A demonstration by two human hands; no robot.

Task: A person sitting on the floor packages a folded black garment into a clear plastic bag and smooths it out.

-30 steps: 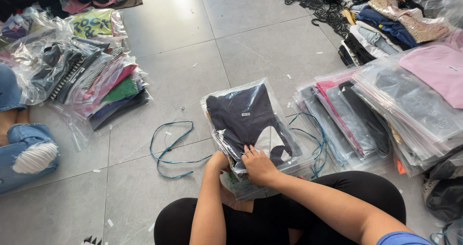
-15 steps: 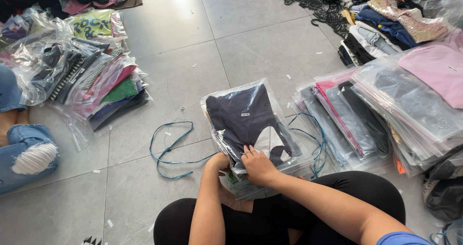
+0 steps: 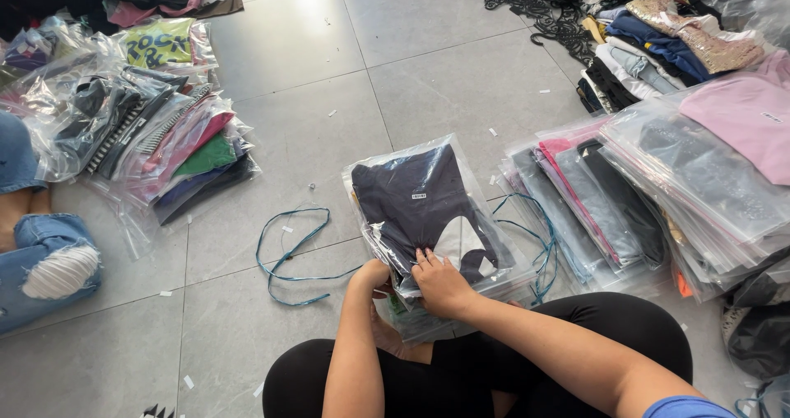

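Observation:
A small stack of clear plastic bags (image 3: 428, 212) with folded clothes lies on the tiled floor in front of my crossed legs. The top bag holds a dark navy garment with a white patch. My right hand (image 3: 440, 282) presses flat on the near edge of the top bag, fingers spread. My left hand (image 3: 372, 276) is curled at the stack's near left corner, gripping the lower bags' edge. A thin teal cord (image 3: 288, 253) runs under the stack and loops out on the floor at both sides.
A slanted pile of bagged clothes (image 3: 658, 196) lies to the right, with loose clothes (image 3: 658, 31) behind it. More bagged garments (image 3: 156, 130) sit at the left. Another person's knee in torn jeans (image 3: 45, 262) is at the far left.

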